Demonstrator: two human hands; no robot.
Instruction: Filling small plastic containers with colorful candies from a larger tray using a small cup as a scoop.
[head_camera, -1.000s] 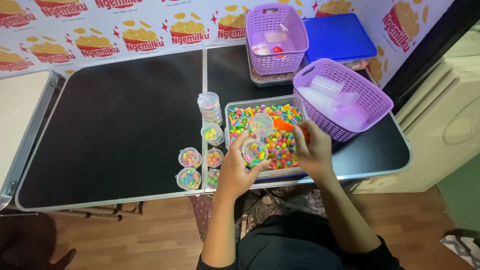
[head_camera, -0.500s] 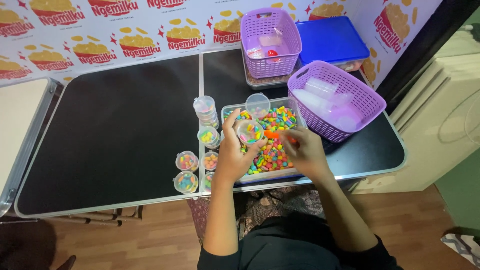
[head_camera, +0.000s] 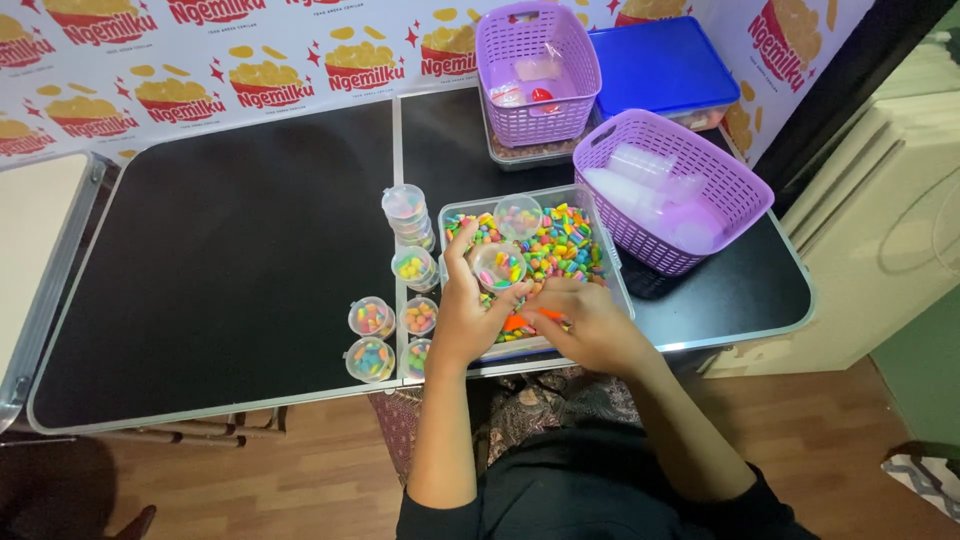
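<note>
Since the earlier frame the right hand (head_camera: 590, 322) has dropped toward the near end of the clear tray (head_camera: 610, 262) of coloured candies; the small cup (head_camera: 499, 266) stays held over it. Filled lidded cups (head_camera: 372, 318) sit left of the tray on the black table (head_camera: 230, 250). Left hand (head_camera: 467, 310), forearm rising from below, fingers curled, pinches the small cup above the candies. Right hand lies palm down, fingers closed on an orange scoop (head_camera: 520, 322) in the tray. Purple basket (head_camera: 672, 190) just right
</note>
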